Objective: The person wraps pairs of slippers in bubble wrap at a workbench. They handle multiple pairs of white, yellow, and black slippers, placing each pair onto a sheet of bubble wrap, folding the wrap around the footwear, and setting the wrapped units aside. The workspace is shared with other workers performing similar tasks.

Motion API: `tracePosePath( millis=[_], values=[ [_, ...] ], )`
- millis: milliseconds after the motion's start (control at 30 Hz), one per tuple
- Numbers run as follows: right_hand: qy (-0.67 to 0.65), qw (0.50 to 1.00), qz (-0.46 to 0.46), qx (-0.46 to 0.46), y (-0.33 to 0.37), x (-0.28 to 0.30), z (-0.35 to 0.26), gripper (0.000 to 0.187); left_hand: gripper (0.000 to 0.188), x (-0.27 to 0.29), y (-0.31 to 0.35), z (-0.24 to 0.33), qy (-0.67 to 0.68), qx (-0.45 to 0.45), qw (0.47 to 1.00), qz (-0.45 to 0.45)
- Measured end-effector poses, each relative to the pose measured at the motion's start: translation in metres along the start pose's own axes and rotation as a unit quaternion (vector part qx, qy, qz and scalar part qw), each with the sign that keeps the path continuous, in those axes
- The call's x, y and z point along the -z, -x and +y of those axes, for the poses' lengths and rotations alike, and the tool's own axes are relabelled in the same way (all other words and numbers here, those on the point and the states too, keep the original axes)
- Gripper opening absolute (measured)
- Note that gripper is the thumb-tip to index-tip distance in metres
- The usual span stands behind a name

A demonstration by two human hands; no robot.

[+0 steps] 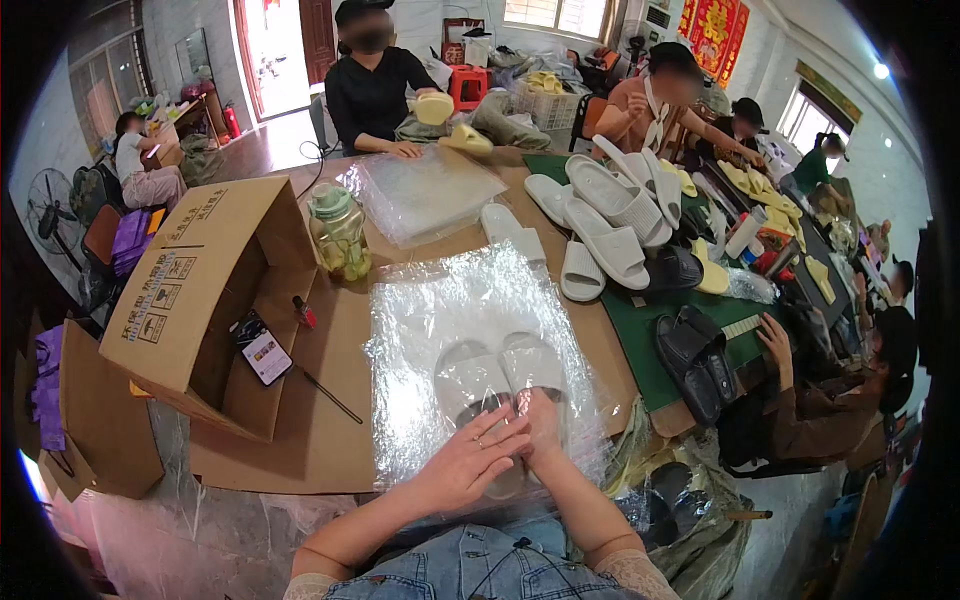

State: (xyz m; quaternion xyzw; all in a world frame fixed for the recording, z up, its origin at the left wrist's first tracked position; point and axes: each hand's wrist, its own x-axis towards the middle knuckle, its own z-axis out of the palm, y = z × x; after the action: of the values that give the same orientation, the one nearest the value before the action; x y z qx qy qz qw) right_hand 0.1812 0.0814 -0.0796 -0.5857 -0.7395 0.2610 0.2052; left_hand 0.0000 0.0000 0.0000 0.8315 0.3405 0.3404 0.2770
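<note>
A pair of pale grey slippers [470, 372] lies toes away from me on a stack of clear plastic bags [420, 310]. Whether a bag layer covers the pair, I cannot tell. My left hand [478, 455], with a ring on one finger, reaches across the slippers, its fingers stretched out and overlapping my right hand. Beside it, my right hand [541, 425] rests at the strap opening of the right slipper. Its fingertips are partly hidden, so their grip does not show.
Left stands an open cardboard box [210, 300] with a phone [262, 350], near a glass jar [340, 235]. White slippers [610, 240] pile up at right beside black slippers [692, 365]. Across the table a person [375, 100] handles a yellow slipper [434, 108]; another person [830, 410] sits right.
</note>
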Motion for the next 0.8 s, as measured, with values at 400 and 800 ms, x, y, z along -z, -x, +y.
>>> tracePosePath(
  millis=[400,800],
  values=[
    [-0.101,0.975,0.134,0.149,0.011,-0.016,-0.02,0.018,0.042,0.004,0.004,0.008,0.08,0.001,0.997,-0.018],
    [0.03,0.99,0.072,0.115,0.013,-0.033,-0.012,0.02,0.042,0.0,-0.001,0.001,0.131,0.022,0.991,-0.021]
  ],
)
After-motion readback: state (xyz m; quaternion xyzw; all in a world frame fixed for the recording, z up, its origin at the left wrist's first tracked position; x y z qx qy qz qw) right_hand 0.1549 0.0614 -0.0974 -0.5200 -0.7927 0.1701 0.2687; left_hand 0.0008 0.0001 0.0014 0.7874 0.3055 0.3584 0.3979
